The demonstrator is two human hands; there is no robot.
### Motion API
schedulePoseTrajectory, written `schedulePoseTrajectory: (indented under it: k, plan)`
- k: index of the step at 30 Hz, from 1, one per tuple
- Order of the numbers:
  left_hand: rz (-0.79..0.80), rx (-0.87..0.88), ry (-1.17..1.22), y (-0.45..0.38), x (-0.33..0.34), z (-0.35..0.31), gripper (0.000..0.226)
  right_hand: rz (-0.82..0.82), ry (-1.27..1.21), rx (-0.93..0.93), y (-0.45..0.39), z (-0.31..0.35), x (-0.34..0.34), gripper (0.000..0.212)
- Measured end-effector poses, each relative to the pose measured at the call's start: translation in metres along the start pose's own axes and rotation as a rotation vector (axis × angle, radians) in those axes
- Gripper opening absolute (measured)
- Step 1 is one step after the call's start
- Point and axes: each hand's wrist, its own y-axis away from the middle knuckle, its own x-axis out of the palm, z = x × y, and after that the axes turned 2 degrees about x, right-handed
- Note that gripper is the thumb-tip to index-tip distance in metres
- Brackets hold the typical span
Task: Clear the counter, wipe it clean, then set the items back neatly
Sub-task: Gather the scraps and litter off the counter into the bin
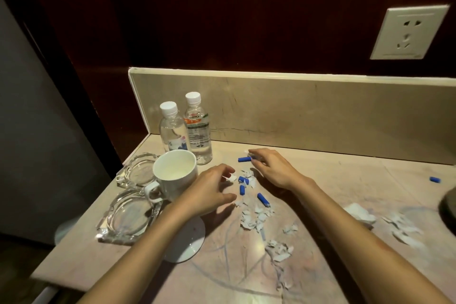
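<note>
Two bare hands reach over the table in the head view. The left hand hovers with fingers curled loosely and spread, its grip empty, just above a white scrap of paper beside the white mug. The right hand lies farther back, its fingertips pinched together on small white scraps near a blue chalk piece; what exactly that grip holds is hard to tell, but the fingers are closed on something pale.

Between the hands lie more blue pieces and, mixed with torn paper bits. Further shreds trail toward the near edge, and another heap sits to the right beside a crumpled tissue. One blue piece lies alone far right.

At the left stand two capped water bottles and, touching each other against the backsplash. Two glass ashtrays and sit beside the mug, with a white saucer partly under the left forearm. Chalk marks smear the table surface. A wall socket is mounted upper right.
</note>
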Motion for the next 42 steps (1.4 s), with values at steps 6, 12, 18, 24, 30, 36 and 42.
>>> schedulePoseTrajectory:
  k: [6, 12, 18, 24, 30, 36, 42]
  plan:
    - [0.089, -0.042, -0.076, -0.01, 0.008, 0.004, 0.101, 0.075, 0.033, -0.162, 0.036, 0.017, 0.007, 0.038]
    - [0.26, -0.041, -0.099, -0.02, 0.022, -0.002, 0.122, 0.131, 0.028, -0.233, 0.089, 0.023, -0.007, 0.039]
    - [0.313, 0.054, 0.004, -0.013, 0.045, -0.028, 0.115, -0.164, -0.068, 0.003, 0.137, -0.012, -0.051, 0.033]
    - [0.338, 0.156, 0.03, -0.011, 0.072, -0.052, 0.106, -0.353, -0.138, 0.465, 0.193, -0.068, -0.082, 0.041]
    - [0.361, 0.231, 0.017, -0.014, 0.081, -0.066, 0.106, -0.237, -0.183, 0.504, 0.198, -0.06, -0.06, 0.051]
    - [0.3, 0.184, 0.05, -0.005, 0.053, -0.047, 0.105, -0.132, -0.208, 0.353, 0.177, -0.015, -0.032, 0.052]
    - [0.234, 0.151, -0.128, 0.012, 0.014, -0.023, 0.106, -0.109, -0.427, 0.263, 0.159, 0.008, -0.028, 0.047]
